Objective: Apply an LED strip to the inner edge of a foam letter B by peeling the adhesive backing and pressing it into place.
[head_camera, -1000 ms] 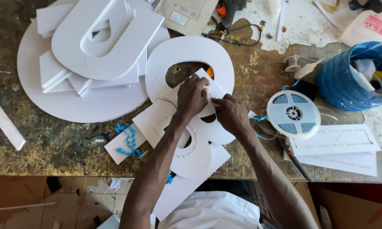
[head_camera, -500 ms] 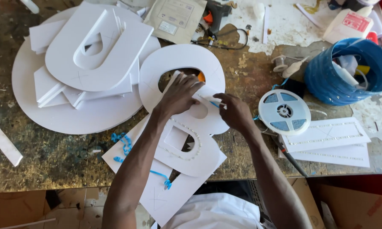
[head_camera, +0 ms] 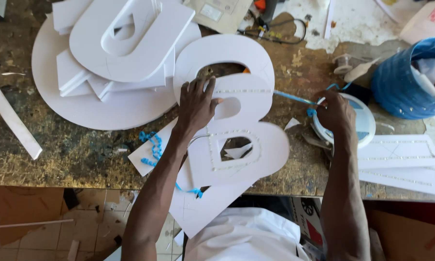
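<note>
White foam letter [head_camera: 241, 140] lies flat, long axis running toward the person.

workshop | stained workbench [head_camera: 72, 154] | cut white foam letters [head_camera: 130, 41] | strip reel [head_camera: 357, 121]

your tabletop [head_camera: 82, 150]: worn, mottled brown-gold. lying on it: big white foam disc [head_camera: 101, 108], white letter cutouts [head_camera: 237, 140], white strip [head_camera: 12, 121] at left, blue bucket [head_camera: 411, 82], white reel [head_camera: 362, 121], flat white panels [head_camera: 401, 162], blue ribbon scraps [head_camera: 152, 145].

Left hand [head_camera: 196, 104] flat, fingers spread, palm down; right hand [head_camera: 334, 112] out to the side, fingers curled shut, both forearms extended.
</note>
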